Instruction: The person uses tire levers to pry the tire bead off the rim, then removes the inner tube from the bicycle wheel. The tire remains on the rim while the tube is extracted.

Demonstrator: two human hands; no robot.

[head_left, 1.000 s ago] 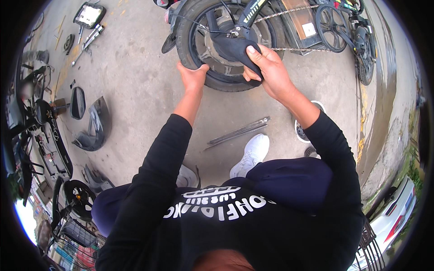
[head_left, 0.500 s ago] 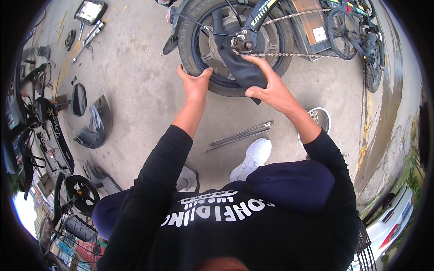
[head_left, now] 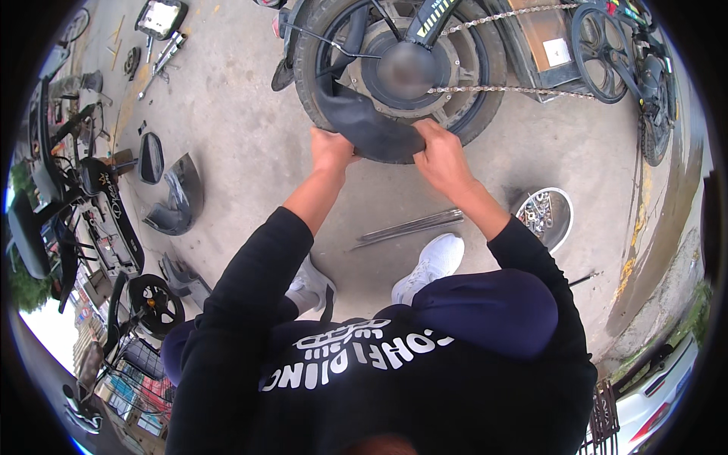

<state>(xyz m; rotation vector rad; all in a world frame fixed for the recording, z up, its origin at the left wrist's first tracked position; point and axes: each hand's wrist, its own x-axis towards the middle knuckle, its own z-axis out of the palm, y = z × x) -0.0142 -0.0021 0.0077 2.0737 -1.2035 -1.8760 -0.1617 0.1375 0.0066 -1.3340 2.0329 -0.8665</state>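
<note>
A wheel with a black tire [head_left: 306, 83] stands in front of me, its hub [head_left: 447, 57] showing and the centre blurred. A black rubber inner tube [head_left: 364, 125] hangs over the near side of the rim and runs up along the wheel's left. My right hand [head_left: 444, 155] is closed round the tube's right end at the tire's near edge. At the near left of the tire, my left hand [head_left: 332, 152] grips the tire's edge beside the tube; its fingertips are mostly hidden. A chain [head_left: 516, 92] stretches from the hub area toward a crank wheel [head_left: 603, 53].
Several thin metal rods [head_left: 409, 229] lie on the concrete before my shoes. To the right stands a white bucket [head_left: 565, 220] holding small metal parts. Dark curved plastic panels [head_left: 180, 197] lie at left, near a parked bike [head_left: 106, 212]. A box [head_left: 542, 53] sits behind the chain.
My right hand has gone from spread fingers to a closed grip on the tube. The tube's loose part has shifted left and lies along the near rim. The whole view has moved slightly.
</note>
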